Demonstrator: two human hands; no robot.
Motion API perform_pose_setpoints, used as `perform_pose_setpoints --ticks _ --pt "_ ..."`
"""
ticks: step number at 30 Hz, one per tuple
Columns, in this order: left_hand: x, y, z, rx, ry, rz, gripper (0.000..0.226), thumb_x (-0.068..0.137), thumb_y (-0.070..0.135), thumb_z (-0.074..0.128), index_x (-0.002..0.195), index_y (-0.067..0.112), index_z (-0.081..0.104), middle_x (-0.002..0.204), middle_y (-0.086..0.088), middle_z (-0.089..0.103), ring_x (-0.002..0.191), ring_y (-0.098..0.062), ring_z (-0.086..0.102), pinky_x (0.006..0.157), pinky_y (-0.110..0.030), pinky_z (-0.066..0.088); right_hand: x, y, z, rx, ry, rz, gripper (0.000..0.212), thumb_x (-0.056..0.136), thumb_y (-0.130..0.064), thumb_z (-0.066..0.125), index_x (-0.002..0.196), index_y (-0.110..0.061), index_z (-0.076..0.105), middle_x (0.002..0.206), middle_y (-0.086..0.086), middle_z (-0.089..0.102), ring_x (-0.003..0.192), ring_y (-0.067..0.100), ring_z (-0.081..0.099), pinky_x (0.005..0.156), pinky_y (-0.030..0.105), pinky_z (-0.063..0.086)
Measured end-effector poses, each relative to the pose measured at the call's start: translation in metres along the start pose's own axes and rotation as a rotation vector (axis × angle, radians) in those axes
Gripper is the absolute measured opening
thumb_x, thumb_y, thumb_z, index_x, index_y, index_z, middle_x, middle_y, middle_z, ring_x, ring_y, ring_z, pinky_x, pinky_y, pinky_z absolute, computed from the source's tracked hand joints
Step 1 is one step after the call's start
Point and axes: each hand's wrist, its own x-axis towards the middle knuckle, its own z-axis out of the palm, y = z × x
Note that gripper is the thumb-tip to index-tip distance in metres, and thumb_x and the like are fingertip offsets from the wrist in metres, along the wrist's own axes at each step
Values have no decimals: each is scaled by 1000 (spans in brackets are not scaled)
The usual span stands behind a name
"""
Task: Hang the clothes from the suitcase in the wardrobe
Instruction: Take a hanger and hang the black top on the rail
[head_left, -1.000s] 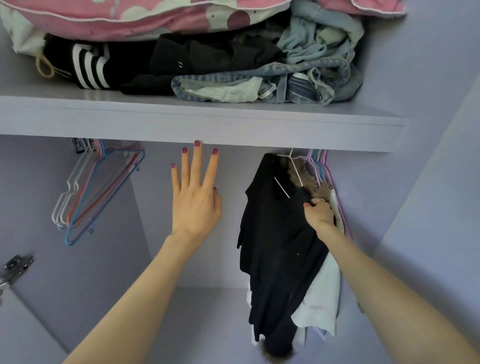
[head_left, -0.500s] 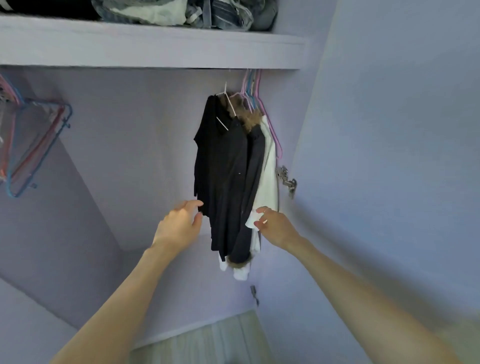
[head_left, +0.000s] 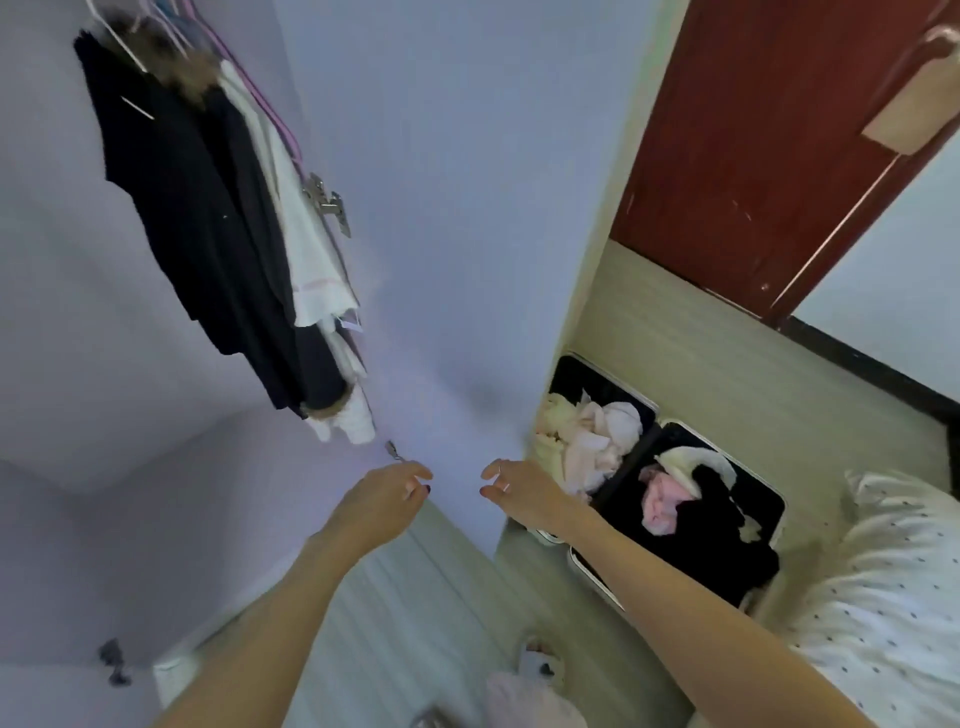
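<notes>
Left hand (head_left: 382, 501) and right hand (head_left: 522, 491) loosely curled, empty, near open suitcase (head_left: 670, 499); clothes (head_left: 208, 218) hanging in wardrobe (head_left: 441, 156).

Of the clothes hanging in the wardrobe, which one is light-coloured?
The white garment hanging nearest the wardrobe's side wall. The black top and the fur-collared dark coat beside it are both dark.

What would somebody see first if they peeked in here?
Probably the open suitcase on the floor at right, heaped with pink, white and black clothes. Next, the black coat hanging at upper left in the lilac wardrobe. In the middle, the left hand and right hand reach forward, holding nothing.
</notes>
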Motion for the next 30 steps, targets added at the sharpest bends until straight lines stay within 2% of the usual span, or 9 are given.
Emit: perform_pose_setpoints --ticks 3,7,11,15,19,22,25,27,30 --pt "21 42 44 13 -161 59 25 96 22 45 117 22 59 106 2 59 94 -11 53 82 -20 41 -21 63 -19 66 62 139 36 97 -31 45 121 -6 56 117 14 61 111 30 56 93 34 42" --pt "52 100 95 10 -262 147 24 96 18 44 114 20 61 100 -2 61 94 -18 57 83 -25 44 -42 142 -49 144 144 236 31 96 -29 47 118 -9 58 116 13 63 108 29 58 93 36 45" --pt "94 163 151 30 -357 205 27 96 14 43 116 15 61 96 -4 58 84 -15 52 70 -23 42 -56 220 -87 141 178 295 34 98 -26 46 127 -10 53 123 12 61 113 29 57 94 37 46" --pt "145 217 212 56 -393 216 28 95 14 45 118 18 59 108 -6 63 95 -20 57 82 -33 49 -51 302 -121 194 183 368 36 98 -26 46 131 -12 50 125 9 61 115 27 56 95 33 44" --pt "192 252 276 57 -418 217 32 95 13 44 126 16 53 117 -5 60 104 -23 57 92 -36 46 -30 380 -136 237 169 452 36 99 -26 43 131 -13 50 124 8 61 117 27 54 96 32 43" --pt "229 251 328 87 -456 197 35 96 13 43 130 15 50 121 -7 60 109 -24 57 93 -38 46 -6 434 -132 257 161 505 33 99 -26 43 129 -14 52 118 8 64 109 27 59 90 33 46" --pt "263 229 384 145 -505 162 36 96 14 41 132 15 47 122 -7 57 103 -24 58 90 -39 47 27 488 -111 286 139 562 32 98 -26 43 127 -16 53 112 8 66 100 26 63 86 37 50" --pt "286 204 429 198 -556 142 36 97 16 40 132 18 45 121 -5 55 99 -22 58 88 -40 48 57 530 -88 287 112 595 33 98 -27 44 128 -16 51 110 7 66 98 23 63 86 36 50" --pt "330 162 498 277 -624 120 36 98 17 37 134 19 44 125 -4 53 103 -22 57 89 -37 47 109 599 -48 279 108 658 35 98 -26 44 131 -16 49 108 5 67 98 20 62 86 33 48"
